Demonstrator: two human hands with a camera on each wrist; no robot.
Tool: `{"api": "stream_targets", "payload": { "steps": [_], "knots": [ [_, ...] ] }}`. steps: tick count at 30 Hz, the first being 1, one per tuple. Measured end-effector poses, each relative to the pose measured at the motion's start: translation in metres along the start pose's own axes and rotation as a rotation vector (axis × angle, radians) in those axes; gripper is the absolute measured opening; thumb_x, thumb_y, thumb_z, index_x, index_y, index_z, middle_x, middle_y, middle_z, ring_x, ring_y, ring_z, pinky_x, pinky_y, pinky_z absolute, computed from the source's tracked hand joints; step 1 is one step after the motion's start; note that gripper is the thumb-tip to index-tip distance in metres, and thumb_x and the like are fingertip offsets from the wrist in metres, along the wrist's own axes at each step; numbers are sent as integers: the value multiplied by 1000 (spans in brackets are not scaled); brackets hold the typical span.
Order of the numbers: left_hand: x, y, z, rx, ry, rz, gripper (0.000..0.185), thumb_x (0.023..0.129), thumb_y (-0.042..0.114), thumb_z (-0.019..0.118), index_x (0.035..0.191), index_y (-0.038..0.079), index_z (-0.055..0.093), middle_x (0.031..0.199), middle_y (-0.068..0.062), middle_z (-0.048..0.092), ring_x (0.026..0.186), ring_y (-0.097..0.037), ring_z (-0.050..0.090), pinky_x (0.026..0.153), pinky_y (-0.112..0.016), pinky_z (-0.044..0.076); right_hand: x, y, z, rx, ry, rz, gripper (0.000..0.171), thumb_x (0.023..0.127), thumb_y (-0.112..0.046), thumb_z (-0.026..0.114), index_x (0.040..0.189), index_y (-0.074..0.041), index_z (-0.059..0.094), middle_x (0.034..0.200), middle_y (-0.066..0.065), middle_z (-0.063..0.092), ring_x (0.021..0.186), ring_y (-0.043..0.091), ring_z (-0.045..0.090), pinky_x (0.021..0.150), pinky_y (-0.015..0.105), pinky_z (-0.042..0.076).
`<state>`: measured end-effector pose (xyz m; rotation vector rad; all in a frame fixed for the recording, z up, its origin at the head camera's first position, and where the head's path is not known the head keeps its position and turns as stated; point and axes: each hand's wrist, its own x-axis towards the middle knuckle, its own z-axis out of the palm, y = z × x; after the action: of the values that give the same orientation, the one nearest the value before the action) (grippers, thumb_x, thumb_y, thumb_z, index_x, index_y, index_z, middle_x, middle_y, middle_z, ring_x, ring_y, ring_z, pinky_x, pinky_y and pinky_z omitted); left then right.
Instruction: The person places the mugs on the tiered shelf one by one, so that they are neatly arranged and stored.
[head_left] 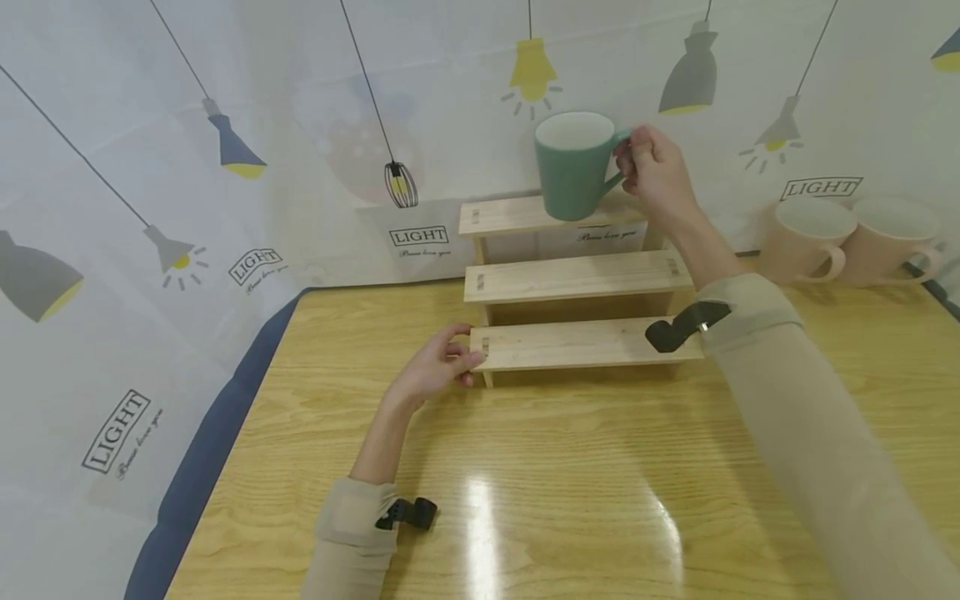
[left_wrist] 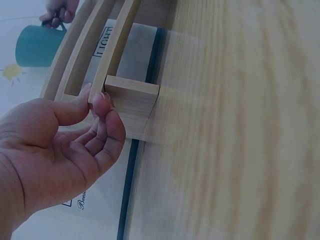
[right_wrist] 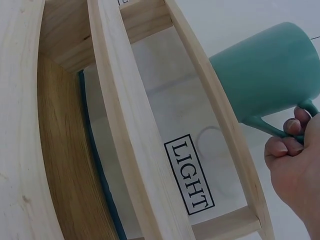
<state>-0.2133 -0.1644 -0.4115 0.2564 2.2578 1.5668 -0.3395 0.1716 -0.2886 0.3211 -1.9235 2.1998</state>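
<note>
The right hand is pinching the handle of the green mug, holding it at the top step of the wooden stepped shelf; whether its base is touching that step is hard to tell. The left hand is gripping the shelf's lowest step at its left end, thumb over the edge. All three steps are otherwise bare, and two pink mugs are waiting right of the shelf on the tabletop, so the placing looks barely begun. The right wrist view is cutting off the mug's rim.
</note>
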Motion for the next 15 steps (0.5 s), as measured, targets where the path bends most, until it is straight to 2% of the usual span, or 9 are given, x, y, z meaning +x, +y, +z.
{"api": "stream_targets", "payload": {
  "steps": [4, 15],
  "knots": [
    [-1, 0, 0, -1, -1, 5, 64, 103, 14, 61, 156, 1, 27, 99, -12, 61, 75, -18, 62, 78, -38, 55, 1, 0, 1, -7, 20, -12, 34, 105, -32, 41, 92, -4, 57, 75, 2, 49, 60, 11, 36, 51, 17, 31],
    [-1, 1, 0, -5, -6, 11, 63, 103, 14, 61, 155, 1, 28, 98, -13, 60, 74, -18, 61, 80, -42, 54, -3, -2, -3, 32, -4, -21, 36, 104, -32, 49, 97, 1, 62, 84, 8, 61, 52, 11, 36, 49, 20, 31]
  ]
}}
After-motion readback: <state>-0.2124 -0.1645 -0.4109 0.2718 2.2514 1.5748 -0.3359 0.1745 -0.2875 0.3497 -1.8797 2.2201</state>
